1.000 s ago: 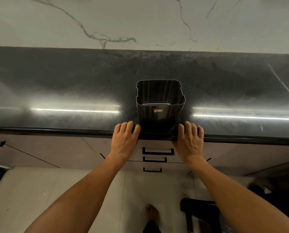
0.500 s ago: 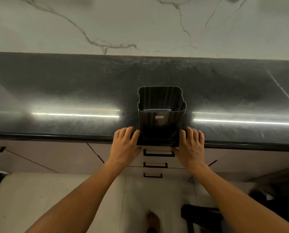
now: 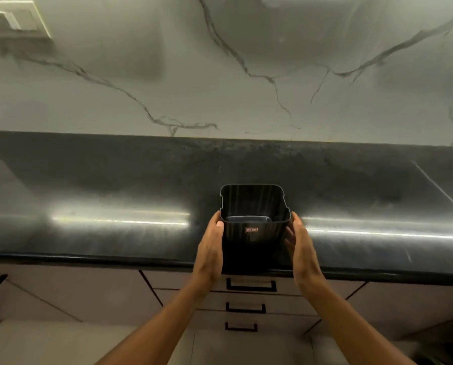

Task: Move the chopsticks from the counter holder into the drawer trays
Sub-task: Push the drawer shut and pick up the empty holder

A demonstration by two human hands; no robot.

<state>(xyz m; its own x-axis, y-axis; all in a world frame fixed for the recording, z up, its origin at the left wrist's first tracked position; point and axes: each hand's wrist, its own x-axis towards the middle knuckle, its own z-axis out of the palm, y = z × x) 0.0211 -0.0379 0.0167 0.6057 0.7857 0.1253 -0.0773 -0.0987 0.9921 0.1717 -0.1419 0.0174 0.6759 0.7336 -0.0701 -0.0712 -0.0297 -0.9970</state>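
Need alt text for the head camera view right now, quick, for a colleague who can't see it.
Two hands flank a black holder that stands upright at the front edge of a dark counter: left hand and right hand against its sides. No chopsticks show inside. Three closed drawers sit below.

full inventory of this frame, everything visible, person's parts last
holder: 1, black, open-topped, small label on its near face, on the counter near the front edge; no chopsticks visible inside
counter: 1, dark polished stone, spans the frame
backsplash: 1, pale marble with dark veins, behind the counter
switch plate: 1, pale, on the wall at top left
drawers: 3 stacked, light fronts with black handles, all shut, below the holder
floor: pale, bottom of the frame
left hand: 1, fingers straight, against the holder's left side
right hand: 1, fingers straight, at the holder's right side; contact unclear
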